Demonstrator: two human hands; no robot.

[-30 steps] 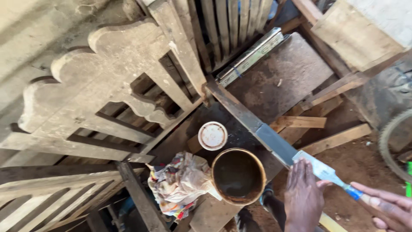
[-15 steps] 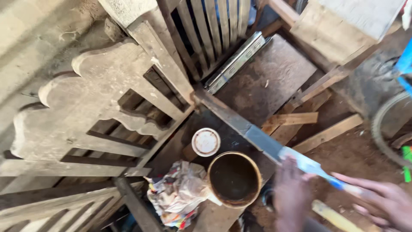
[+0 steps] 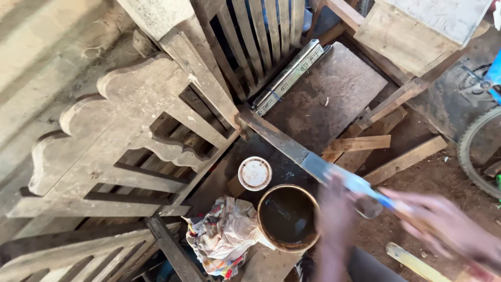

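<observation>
A long narrow wooden slat (image 3: pixel 276 137) slants from the furniture frame down towards me. My right hand (image 3: pixel 449 227), blurred by motion, is shut on a blue-handled tool (image 3: pixel 389 201) whose pale front end lies on the slat's near end. My left hand (image 3: pixel 334 214), also blurred, hovers at the slat's near end beside an open round tin (image 3: pixel 288 216) of dark liquid. I cannot tell whether it grips anything. The tin's white lid (image 3: pixel 254 173) lies just beyond the tin. A stained rag (image 3: pixel 224 235) is bunched against the tin's left side.
A carved wooden furniture frame (image 3: pixel 120 125) fills the left. A metal drawer slide (image 3: pixel 289 75) lies on a dark board (image 3: pixel 334 89). Wood offcuts (image 3: pixel 360 143) sit on the dirt, a bicycle wheel (image 3: pixel 469 151) at right, a wooden box (image 3: pixel 417 31) top right.
Both hands have gone blurry with movement near the slat's end. The right hand and its tool sit a little lower and nearer. The view has shifted slightly.
</observation>
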